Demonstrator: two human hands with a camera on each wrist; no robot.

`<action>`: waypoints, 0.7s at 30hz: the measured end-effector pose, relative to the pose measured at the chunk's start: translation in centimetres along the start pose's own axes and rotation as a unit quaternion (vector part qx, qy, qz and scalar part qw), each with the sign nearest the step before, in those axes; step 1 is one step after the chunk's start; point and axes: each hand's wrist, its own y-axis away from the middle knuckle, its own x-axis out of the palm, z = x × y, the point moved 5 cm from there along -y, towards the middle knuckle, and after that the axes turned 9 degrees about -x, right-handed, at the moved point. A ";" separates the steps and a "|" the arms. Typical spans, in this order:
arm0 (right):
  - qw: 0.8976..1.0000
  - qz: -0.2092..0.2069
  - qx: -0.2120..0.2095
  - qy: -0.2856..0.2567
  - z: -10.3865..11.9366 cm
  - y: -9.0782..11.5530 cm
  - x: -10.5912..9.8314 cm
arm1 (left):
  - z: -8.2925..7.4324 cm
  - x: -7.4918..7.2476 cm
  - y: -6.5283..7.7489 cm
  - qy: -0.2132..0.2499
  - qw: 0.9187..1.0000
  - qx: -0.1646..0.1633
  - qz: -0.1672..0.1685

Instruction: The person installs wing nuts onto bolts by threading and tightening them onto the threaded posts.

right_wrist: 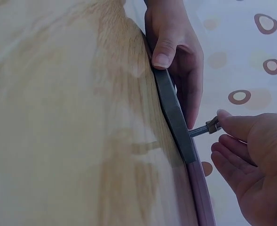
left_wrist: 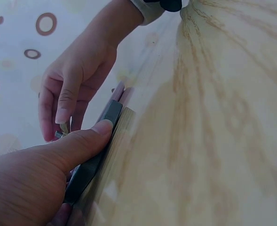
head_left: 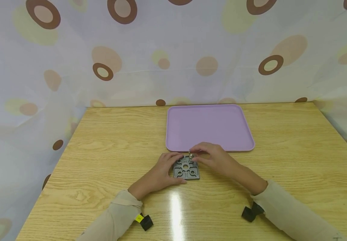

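A square grey metal plate [head_left: 186,174] with round holes lies on the wooden table. My left hand [head_left: 162,172] grips its left side, the thumb along the near edge and the fingers at the far edge. From the plate's far right corner a threaded bolt [right_wrist: 199,131] sticks up, seen side-on in the right wrist view. My right hand [head_left: 217,160] pinches a small metal nut [right_wrist: 214,125] at the bolt's top between thumb and fingertips. The fingers partly cover the nut in every view.
Just beyond the plate lies a lilac tray [head_left: 208,129] with a low raised rim. The wooden table [head_left: 116,140] extends to both sides, and a patterned curtain [head_left: 176,80] hangs along its back and side edges.
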 end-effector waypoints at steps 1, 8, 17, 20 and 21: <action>1.000 0.001 0.002 0.002 0.0 0.0 0.0 | 0.0 0.0 0.0 -0.001 1.000 0.000 0.000; 1.000 0.008 0.010 -0.009 0.2 0.1 0.4 | 0.0 0.0 0.1 -0.001 1.000 0.002 -0.001; 1.000 0.009 0.014 0.002 -0.1 0.2 0.7 | 0.1 0.1 0.0 -0.005 1.000 0.009 -0.007; 1.000 0.010 0.016 0.008 -0.1 0.2 0.6 | 0.1 0.1 0.0 -0.006 1.000 0.008 -0.005; 1.000 0.009 0.017 0.008 -0.1 0.2 0.6 | 0.1 0.0 0.0 -0.005 1.000 0.006 -0.004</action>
